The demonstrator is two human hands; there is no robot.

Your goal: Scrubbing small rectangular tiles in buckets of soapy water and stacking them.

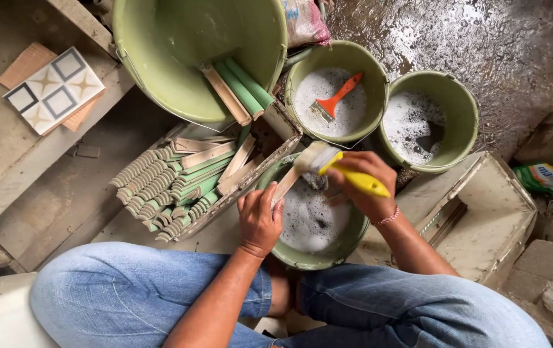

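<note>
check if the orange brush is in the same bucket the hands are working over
No, the orange brush lies in a separate foamy bucket behind the bucket under the hands.

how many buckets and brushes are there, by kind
green buckets: 4 – large tilted bucket, bucket with orange brush, foamy bucket, bucket under the hands
brushes: 2 – orange-handled brush, yellow-handled brush
total: 6
</note>
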